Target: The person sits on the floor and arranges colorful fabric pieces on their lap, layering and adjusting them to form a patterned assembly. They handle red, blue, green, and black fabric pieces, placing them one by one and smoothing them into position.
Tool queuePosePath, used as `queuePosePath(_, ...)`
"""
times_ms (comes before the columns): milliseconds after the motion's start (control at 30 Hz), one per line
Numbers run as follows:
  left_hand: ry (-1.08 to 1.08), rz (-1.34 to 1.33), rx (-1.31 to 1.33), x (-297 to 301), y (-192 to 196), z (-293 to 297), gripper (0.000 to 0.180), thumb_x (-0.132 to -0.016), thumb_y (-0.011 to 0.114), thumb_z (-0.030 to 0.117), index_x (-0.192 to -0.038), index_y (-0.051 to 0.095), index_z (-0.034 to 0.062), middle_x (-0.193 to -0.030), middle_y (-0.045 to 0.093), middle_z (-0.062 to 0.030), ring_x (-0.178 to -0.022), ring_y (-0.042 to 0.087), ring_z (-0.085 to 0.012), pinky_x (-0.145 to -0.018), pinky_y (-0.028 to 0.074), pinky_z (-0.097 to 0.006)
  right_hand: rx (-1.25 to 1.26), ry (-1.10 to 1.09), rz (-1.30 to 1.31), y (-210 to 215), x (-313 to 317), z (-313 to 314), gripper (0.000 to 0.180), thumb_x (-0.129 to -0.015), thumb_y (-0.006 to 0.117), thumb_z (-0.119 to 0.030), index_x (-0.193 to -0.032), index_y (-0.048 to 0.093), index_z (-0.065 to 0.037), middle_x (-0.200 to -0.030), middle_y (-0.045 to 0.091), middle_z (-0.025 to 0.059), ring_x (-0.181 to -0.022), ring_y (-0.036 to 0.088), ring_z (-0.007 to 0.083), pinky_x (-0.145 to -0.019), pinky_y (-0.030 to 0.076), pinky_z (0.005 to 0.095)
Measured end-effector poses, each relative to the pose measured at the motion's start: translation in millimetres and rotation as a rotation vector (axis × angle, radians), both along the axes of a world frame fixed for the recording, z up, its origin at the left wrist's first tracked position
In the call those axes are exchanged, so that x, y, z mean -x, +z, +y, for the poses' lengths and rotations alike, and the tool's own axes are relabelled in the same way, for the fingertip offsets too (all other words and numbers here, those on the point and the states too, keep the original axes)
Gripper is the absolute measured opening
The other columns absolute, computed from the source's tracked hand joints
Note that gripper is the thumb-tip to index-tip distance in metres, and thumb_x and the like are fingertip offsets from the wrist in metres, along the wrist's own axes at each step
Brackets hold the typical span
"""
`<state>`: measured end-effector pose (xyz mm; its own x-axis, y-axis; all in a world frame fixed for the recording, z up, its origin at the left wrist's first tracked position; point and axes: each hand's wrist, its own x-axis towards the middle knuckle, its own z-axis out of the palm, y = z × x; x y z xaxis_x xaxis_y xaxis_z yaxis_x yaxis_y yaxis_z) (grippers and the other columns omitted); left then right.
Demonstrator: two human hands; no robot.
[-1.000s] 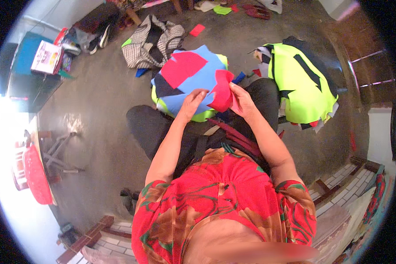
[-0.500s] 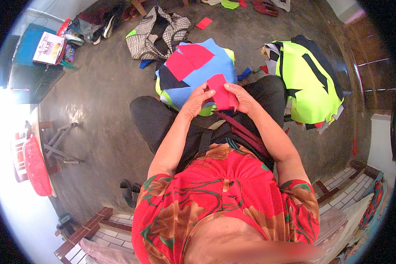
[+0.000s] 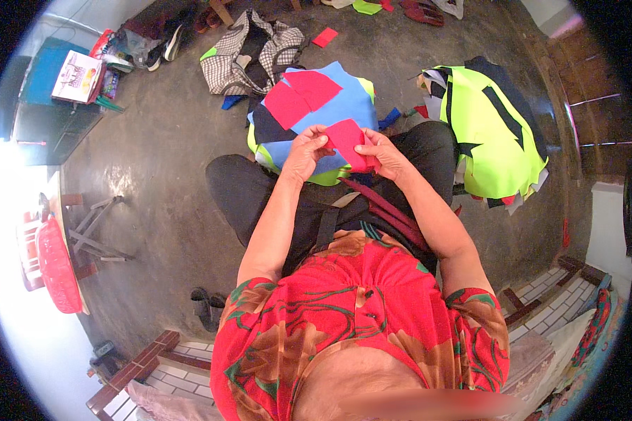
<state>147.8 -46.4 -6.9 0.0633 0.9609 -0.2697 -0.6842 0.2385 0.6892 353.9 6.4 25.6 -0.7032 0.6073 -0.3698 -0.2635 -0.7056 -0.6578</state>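
Note:
Between my hands, just above my lap, is a small red fabric piece (image 3: 347,140). My left hand (image 3: 306,152) pinches its left edge with thumb and fingers. On the opposite side my right hand (image 3: 384,154) grips it, thumb on top. Right behind my hands sits a pile of cut cloth with a light blue piece (image 3: 349,102) uppermost. Two red pieces (image 3: 303,96) and a black piece (image 3: 271,122) lie on that blue one, and lime green edges stick out underneath. Maroon strips (image 3: 390,210) lie across my lap.
To the right on the floor is another cloth heap with a lime green piece (image 3: 486,161) on top. A checkered bag (image 3: 228,64) gapes at the far left, near a loose red scrap (image 3: 325,37). A folding stand (image 3: 98,228) and a red plastic basin (image 3: 57,266) are at the left.
The red fabric piece has turned and tilted between my hands. My left hand has shifted slightly left and up along its edge. The piles have stayed put.

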Motion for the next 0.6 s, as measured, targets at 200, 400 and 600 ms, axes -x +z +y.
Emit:
queuePosePath(200,0.127,-0.013,-0.015,8.0,4.2,0.9,0.026,-0.080,0.061,0.004,-0.104,0.054,0.0085,-0.092,0.063,-0.0060,-0.081,0.063,-0.0176,-0.069,0.054,-0.035,-0.031,-0.003,0.004,-6.5,-1.0,1.5,0.045,-0.074,0.070,-0.006,-0.114,0.052,-0.004,-0.104,0.060,0.0046,-0.092,0.061,0.0169,-0.083,0.050,0.0327)
queuePosePath(400,0.026,0.118,0.029,10.7,2.8,-0.5,0.031,-0.081,0.060,0.010,-0.110,0.053,0.0070,-0.104,0.060,-0.0063,-0.092,0.060,-0.0174,-0.077,0.050,-0.035,-0.064,-0.044,0.036,3.6,0.7,-1.0,0.046,-0.074,0.070,-0.006,-0.116,0.052,-0.003,-0.105,0.061,0.0053,-0.092,0.061,0.0164,-0.084,0.050,0.0322)
queuePosePath(600,-0.043,0.437,-0.075,1.6,2.5,-0.3,0.043,-0.080,0.061,0.017,-0.121,0.052,0.0064,-0.117,0.055,-0.0050,-0.110,0.051,-0.0180,-0.095,0.038,-0.034,-0.045,0.124,0.045,6.5,-0.5,-2.1,0.042,-0.078,0.067,-0.007,-0.117,0.051,-0.002,-0.105,0.060,0.0057,-0.093,0.060,0.0152,-0.085,0.049,0.0299)
